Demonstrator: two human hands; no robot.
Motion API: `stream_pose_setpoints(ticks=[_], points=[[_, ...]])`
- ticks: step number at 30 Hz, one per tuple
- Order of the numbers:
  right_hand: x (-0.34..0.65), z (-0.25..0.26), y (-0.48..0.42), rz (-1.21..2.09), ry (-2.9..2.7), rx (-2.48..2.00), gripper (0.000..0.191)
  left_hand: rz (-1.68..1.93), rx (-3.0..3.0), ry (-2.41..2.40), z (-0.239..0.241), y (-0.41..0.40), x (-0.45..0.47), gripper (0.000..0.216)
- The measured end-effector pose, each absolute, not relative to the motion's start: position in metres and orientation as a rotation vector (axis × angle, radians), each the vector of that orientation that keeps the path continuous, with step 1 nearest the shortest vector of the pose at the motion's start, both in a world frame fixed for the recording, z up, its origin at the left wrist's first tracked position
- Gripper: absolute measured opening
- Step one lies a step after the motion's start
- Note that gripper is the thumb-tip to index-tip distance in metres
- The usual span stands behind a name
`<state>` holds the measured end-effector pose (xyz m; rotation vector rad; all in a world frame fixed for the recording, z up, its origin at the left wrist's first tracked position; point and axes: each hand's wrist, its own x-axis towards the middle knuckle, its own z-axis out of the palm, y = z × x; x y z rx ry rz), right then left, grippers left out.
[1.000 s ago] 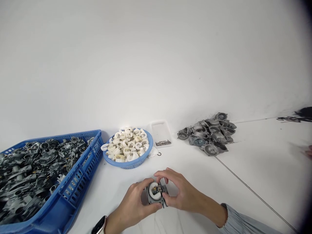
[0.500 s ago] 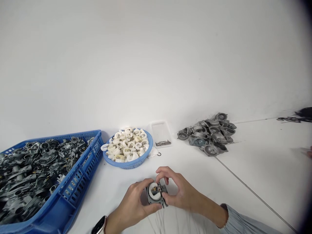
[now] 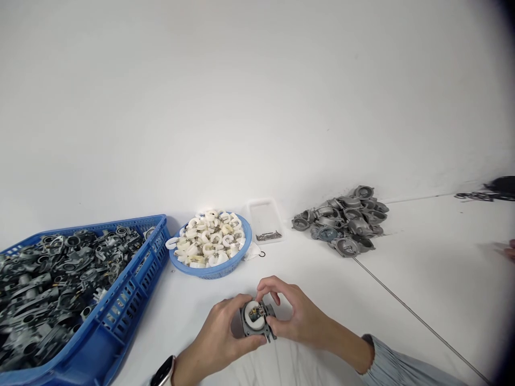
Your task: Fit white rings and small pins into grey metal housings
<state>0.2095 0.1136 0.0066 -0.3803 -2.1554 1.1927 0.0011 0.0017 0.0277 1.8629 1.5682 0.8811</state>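
Observation:
Just above the table lies a grey metal carburetor [image 3: 260, 333], its open side up, with a white ring-shaped float [image 3: 250, 320] seated in it. My left hand [image 3: 223, 335] grips the body from the left, thumb along the near edge and fingers at the far edge. From the right, my right hand [image 3: 295, 316] closes in with bent fingers. Its index fingertip touches the far end of the float's hinge side and its thumb presses the near end. Whether a small pin sits between those fingertips is too small to tell.
A blue crate [image 3: 139, 284] of carburetors stands at the left. Beside it are a round blue basket [image 3: 217, 272] of white floats and a white tray [image 3: 263, 212] with small pins. Grey bowls [image 3: 346, 220] are heaped at the right, near a thin rod [image 3: 418, 313]. Another person's hand [image 3: 510, 251] shows far right.
Almost nothing differs. The view has shifted slightly, and both hands keep the same hold on the carburetor.

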Motion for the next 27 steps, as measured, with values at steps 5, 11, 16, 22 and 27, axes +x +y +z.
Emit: stream_pose_setpoints(ticks=[5,11,16,22,27], points=[[0.211,0.006,0.116,1.180,-2.180,-0.360,0.059,0.861,1.866,1.581,0.029,0.000,0.000,0.049],[0.216,0.013,0.118,1.208,-2.254,-0.301,0.068,0.862,1.872,1.571,0.028,0.002,0.000,0.053],[0.213,0.018,0.116,1.159,-2.208,-0.321,0.052,0.855,1.870,1.589,0.028,0.001,0.000,0.052],[0.211,0.016,0.115,1.135,-2.183,-0.305,0.049,0.863,1.872,1.584,0.030,0.001,0.001,0.049],[0.210,0.012,0.116,1.160,-2.160,-0.297,0.046,0.866,1.878,1.583,0.030,0.001,0.001,0.046]])
